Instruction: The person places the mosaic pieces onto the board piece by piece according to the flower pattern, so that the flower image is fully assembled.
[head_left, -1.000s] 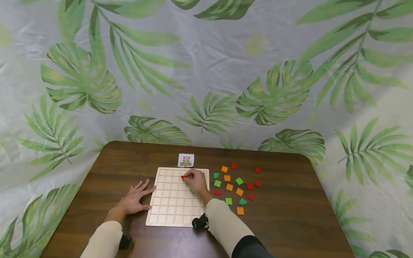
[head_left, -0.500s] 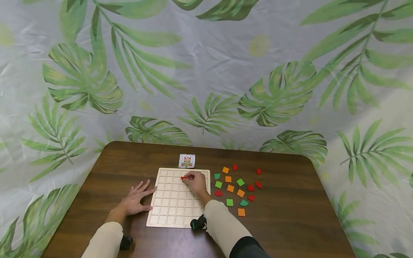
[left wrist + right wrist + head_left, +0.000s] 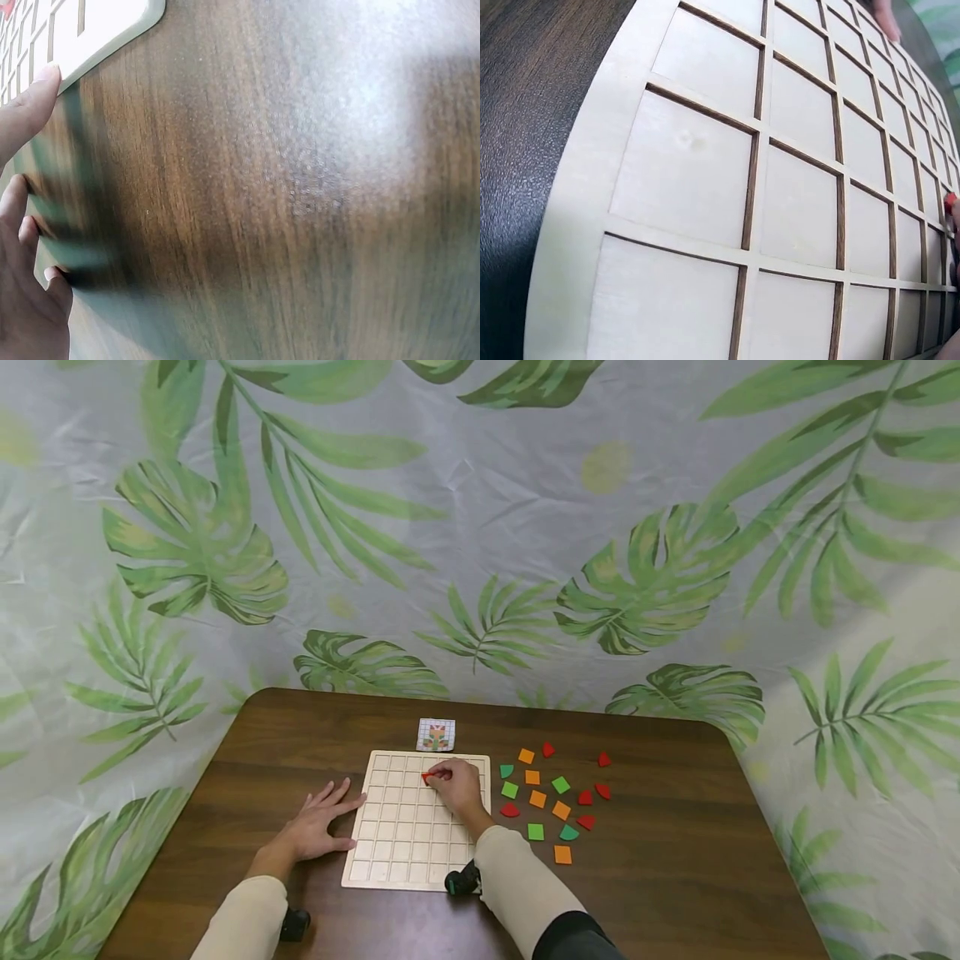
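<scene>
A pale wooden grid board (image 3: 393,852) lies on the table. My right hand (image 3: 459,789) is over its upper part and pinches a small red tile (image 3: 426,777) between thumb and fingertips, at a cell near the top middle. Fingers cover most of this tile, so its full shape is hidden; the right wrist view catches only a bit of the red tile (image 3: 949,201) at its right edge. My left hand (image 3: 315,828) rests with spread fingers at the board's left edge. In the left wrist view its thumb (image 3: 41,94) touches the board's rim (image 3: 124,37).
Several loose tiles lie right of the board: orange squares (image 3: 537,799), light green squares (image 3: 536,832), dark green rounded pieces (image 3: 569,832) and red rounded pieces (image 3: 510,810). Behind the board is a printed pattern card (image 3: 436,735). A leaf-print cloth (image 3: 480,527) hangs behind the brown table (image 3: 675,860).
The whole head view has shifted slightly. My right hand stays over the same part of the board with the red tile, which sits slightly differently at the fingertips. My left hand has not moved.
</scene>
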